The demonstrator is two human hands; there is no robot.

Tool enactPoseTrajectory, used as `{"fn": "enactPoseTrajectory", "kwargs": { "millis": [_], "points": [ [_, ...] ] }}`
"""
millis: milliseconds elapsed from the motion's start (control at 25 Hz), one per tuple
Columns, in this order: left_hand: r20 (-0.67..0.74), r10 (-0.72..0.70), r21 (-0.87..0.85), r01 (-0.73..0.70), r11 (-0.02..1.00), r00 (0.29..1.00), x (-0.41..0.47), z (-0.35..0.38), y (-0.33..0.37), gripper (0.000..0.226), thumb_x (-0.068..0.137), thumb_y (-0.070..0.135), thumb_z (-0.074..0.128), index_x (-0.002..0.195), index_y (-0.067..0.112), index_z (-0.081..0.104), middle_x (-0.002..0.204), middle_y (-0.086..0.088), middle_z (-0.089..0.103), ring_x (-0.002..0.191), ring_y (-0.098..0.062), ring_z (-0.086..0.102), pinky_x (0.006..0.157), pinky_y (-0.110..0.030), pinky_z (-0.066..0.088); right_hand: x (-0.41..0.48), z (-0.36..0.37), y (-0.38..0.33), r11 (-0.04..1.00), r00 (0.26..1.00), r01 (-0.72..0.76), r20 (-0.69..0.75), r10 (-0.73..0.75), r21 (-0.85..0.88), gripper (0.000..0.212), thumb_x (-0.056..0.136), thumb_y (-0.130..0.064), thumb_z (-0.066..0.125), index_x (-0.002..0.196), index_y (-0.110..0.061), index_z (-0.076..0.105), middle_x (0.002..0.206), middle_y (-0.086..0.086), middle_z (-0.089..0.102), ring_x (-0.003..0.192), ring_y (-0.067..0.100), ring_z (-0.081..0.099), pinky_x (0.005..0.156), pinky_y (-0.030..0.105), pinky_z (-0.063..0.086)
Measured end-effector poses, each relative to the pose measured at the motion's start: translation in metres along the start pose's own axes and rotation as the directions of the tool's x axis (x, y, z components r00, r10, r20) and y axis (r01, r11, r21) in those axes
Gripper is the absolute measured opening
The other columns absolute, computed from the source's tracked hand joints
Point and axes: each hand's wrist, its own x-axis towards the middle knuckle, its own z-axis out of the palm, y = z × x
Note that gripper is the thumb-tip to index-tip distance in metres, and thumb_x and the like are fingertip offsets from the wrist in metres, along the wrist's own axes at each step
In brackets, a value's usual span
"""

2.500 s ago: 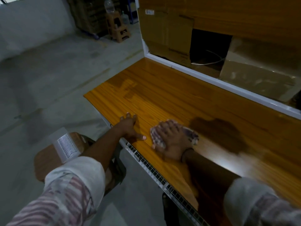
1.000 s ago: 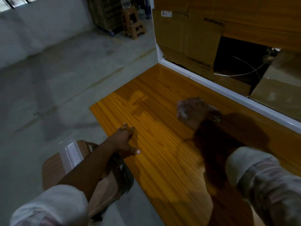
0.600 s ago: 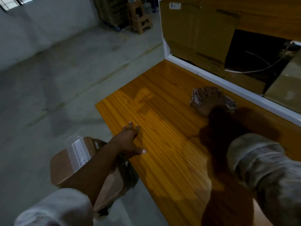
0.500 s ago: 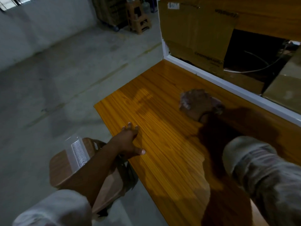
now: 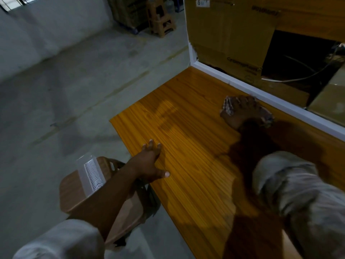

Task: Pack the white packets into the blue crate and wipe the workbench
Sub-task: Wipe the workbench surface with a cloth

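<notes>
Looking down at the orange wood surface [image 5: 196, 165], your right hand [image 5: 240, 113] is pressed flat on a patterned cloth [image 5: 226, 107] at the far side, just short of the white rim [image 5: 261, 90]; fingers spread over the rag, grip not closed around it as far as I can tell. Your left hand [image 5: 151, 165] rests open at the near left edge, fingers apart, holding nothing. No blue crate or white packets visible here. Behind the rim a cardboard box [image 5: 229, 30] stands open, with a white cable [image 5: 291, 79] in the dark gap beside it. Compared with half a second ago, the cloth hand sits a bit further right and closer to the rim; the left hand hasn't shifted. Loads of bare wood between your hands, and a brown stool [image 5: 74, 191] with a clear tray [image 5: 89, 174] on it just off the left edge.
</notes>
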Motion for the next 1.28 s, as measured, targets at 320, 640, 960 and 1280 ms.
{"fn": "enactPoseTrajectory", "kwargs": {
  "millis": [320, 640, 960, 1280],
  "points": [
    [0.003, -0.014, 0.037, 0.013, 0.999, 1.0, 0.0, 0.004, -0.004, 0.133, 0.065, 0.083, 0.062, 0.156, 0.027, -0.016, 0.162, -0.009, -0.026, 0.15, -0.037, -0.012, 0.12, -0.055, 0.014, -0.097, 0.026, -0.092, 0.728, 0.721, 0.68, 0.107, -0.685, 0.082, 0.079, 0.091, -0.076, 0.034, 0.152, -0.026, 0.038, 0.158, 0.002, 0.036, 0.147, 0.03, 0.027, 0.119, 0.05, 0.016],
    [-0.182, -0.079, 0.037, 0.087, 0.996, 0.98, 0.024, -0.032, -0.026, 0.136, 0.06, 0.09, 0.057, 0.156, 0.027, -0.016, 0.164, -0.005, -0.02, 0.151, -0.033, -0.012, 0.12, -0.06, 0.005, 0.038, 0.006, -0.015, 0.997, 0.997, 0.076, -0.013, -0.076, 0.015, 0.075, 0.091, -0.073, 0.035, 0.152, -0.028, 0.032, 0.157, 0.01, 0.031, 0.145, 0.038, 0.023, 0.12, 0.056, 0.011],
    [0.007, -0.1, 0.019, 0.1, 0.995, 0.995, 0.047, -0.04, -0.034, 0.141, 0.061, 0.084, 0.064, 0.154, 0.023, -0.023, 0.159, -0.009, -0.032, 0.148, -0.039, -0.02, 0.118, -0.061, 0.008, -0.004, 0.041, -0.133, 0.689, 0.674, 0.72, 0.156, -0.722, 0.082, 0.085, 0.087, -0.081, 0.025, 0.15, -0.027, 0.041, 0.155, 0.003, 0.04, 0.145, 0.031, 0.031, 0.118, 0.053, 0.023],
    [-0.007, -0.09, 0.013, 0.09, 0.996, 0.996, 0.049, -0.04, -0.035, 0.14, 0.063, 0.082, 0.067, 0.155, 0.022, -0.022, 0.159, -0.01, -0.032, 0.148, -0.039, -0.02, 0.117, -0.061, 0.008, 0.089, 0.024, -0.098, 0.995, 0.994, 0.098, 0.042, -0.099, 0.036, 0.081, 0.087, -0.073, 0.032, 0.152, -0.023, 0.032, 0.156, 0.014, 0.032, 0.143, 0.041, 0.025, 0.118, 0.056, 0.016]
  ]
}}
